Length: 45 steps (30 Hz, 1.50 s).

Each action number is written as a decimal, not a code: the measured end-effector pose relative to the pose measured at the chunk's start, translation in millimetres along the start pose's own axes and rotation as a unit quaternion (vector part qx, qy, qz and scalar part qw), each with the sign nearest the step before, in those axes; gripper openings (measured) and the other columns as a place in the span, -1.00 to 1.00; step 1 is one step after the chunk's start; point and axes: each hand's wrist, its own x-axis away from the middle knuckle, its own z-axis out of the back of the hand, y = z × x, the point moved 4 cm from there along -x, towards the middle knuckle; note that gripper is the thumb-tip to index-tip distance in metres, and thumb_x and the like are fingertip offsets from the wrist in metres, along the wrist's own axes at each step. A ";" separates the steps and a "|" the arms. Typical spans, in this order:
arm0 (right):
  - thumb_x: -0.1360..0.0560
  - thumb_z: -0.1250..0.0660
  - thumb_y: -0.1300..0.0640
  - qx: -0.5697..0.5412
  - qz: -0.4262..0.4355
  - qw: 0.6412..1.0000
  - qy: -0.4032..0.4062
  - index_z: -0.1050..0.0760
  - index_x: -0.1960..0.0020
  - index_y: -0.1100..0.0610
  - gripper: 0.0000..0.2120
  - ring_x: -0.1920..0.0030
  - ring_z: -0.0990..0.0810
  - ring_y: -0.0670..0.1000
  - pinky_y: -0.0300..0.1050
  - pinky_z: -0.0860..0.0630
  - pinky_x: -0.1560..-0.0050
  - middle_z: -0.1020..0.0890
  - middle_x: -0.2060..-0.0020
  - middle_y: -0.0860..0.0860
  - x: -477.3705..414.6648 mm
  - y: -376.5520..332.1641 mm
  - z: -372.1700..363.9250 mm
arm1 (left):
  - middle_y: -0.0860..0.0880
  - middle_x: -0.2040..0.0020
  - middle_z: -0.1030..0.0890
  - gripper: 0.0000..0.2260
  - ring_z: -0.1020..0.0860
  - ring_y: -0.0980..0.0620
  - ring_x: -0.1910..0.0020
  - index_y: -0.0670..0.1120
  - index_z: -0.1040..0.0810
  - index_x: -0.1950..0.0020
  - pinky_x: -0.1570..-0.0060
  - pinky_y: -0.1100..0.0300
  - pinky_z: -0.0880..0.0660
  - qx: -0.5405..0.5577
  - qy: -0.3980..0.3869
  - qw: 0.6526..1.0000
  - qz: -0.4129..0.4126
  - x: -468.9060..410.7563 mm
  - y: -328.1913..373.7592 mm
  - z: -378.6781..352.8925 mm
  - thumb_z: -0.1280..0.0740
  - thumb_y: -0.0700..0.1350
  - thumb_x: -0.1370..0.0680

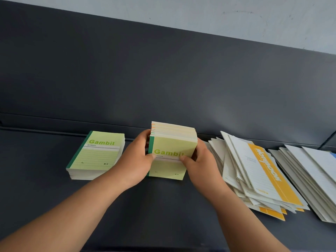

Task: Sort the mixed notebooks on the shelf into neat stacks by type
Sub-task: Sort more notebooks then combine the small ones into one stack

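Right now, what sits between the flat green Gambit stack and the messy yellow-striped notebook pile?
Head view: a bundle of paper notebooks, green Gambit cover in front, gripped by the left hand and right hand.

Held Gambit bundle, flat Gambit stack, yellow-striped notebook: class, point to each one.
Held Gambit bundle (171, 145): head view, front cover.
Flat Gambit stack (98, 155): head view, top cover.
Yellow-striped notebook (272, 172): head view, yellow band.

"Gambit" on green notebooks (98, 153)

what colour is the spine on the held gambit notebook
Dark green, on the notebook's spine; head view.
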 end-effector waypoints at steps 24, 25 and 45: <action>-0.52 -0.25 0.36 0.018 -0.018 1.000 -0.018 -0.41 -0.34 0.00 -0.54 -0.11 -0.56 -0.19 -0.27 -0.49 -0.07 -0.60 -0.06 -0.19 -5.3 2.1 -10.8 | 0.16 -0.14 -0.50 -0.53 -0.45 0.12 -0.15 0.16 -0.28 -0.42 -0.06 0.24 -0.33 -0.043 -0.046 0.998 0.016 -4.6 -2.9 4.3 -0.20 -0.26 -0.59; -0.51 -0.26 0.36 0.002 -0.019 0.999 -0.026 -0.43 -0.32 0.01 -0.55 -0.10 -0.58 -0.20 -0.30 -0.50 -0.06 -0.62 -0.06 -0.18 -7.8 -1.1 -10.1 | 0.17 -0.16 -0.51 -0.53 -0.46 0.12 -0.17 0.15 -0.29 -0.43 -0.07 0.24 -0.34 -0.037 -0.041 0.998 0.017 -5.5 -1.2 10.2 -0.21 -0.25 -0.59; -0.52 -0.39 0.21 -0.301 -0.301 0.888 -0.173 -0.56 -0.09 0.27 -0.82 0.03 -0.70 0.12 0.06 -0.62 -0.07 -0.72 0.05 0.16 -54.9 -70.4 -127.9 | -0.09 0.00 -0.67 -0.84 -0.61 -0.09 -0.02 -0.14 -0.59 -0.09 -0.12 -0.06 -0.52 0.095 0.085 0.968 0.217 -17.7 -54.4 159.7 -0.38 -0.13 -0.53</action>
